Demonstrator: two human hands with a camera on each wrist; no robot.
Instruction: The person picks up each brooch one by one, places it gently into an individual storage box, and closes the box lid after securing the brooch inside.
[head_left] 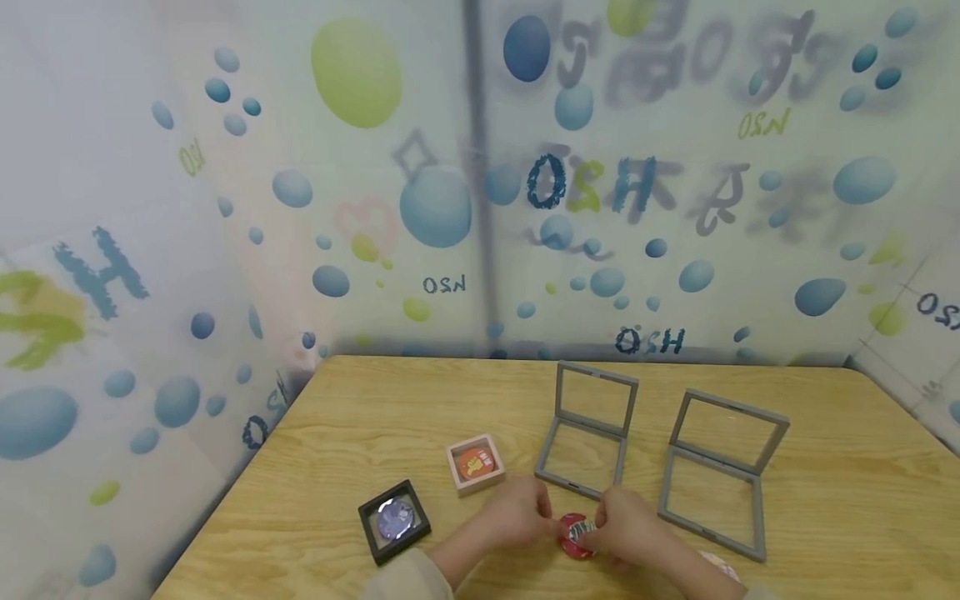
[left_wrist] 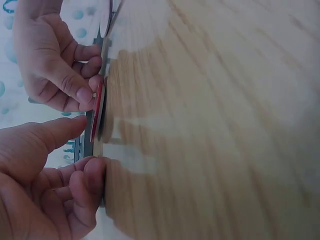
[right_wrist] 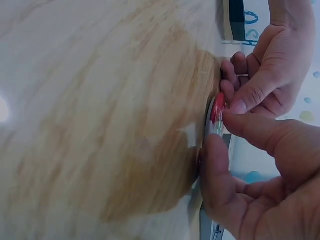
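A round red button badge [head_left: 576, 536] with white and green print lies low over the wooden table between the two hands. My left hand [head_left: 520, 510] has its thumb and curled fingers at the left rim. From the other side my right hand [head_left: 632, 525] pinches the badge, its thumb over the printed face. The left wrist view shows the badge [left_wrist: 98, 112] edge-on near the tabletop, with my right thumb against it. In the right wrist view both thumbs meet at the badge's red face [right_wrist: 218, 106].
Two open grey display frames [head_left: 581, 456] [head_left: 712, 498] stand behind and right. To the left sit a pink-framed case [head_left: 452, 467] with an orange badge and a black-framed case [head_left: 372, 537] with a purple badge. Another pale badge [head_left: 720, 566] lies partly behind my right forearm.
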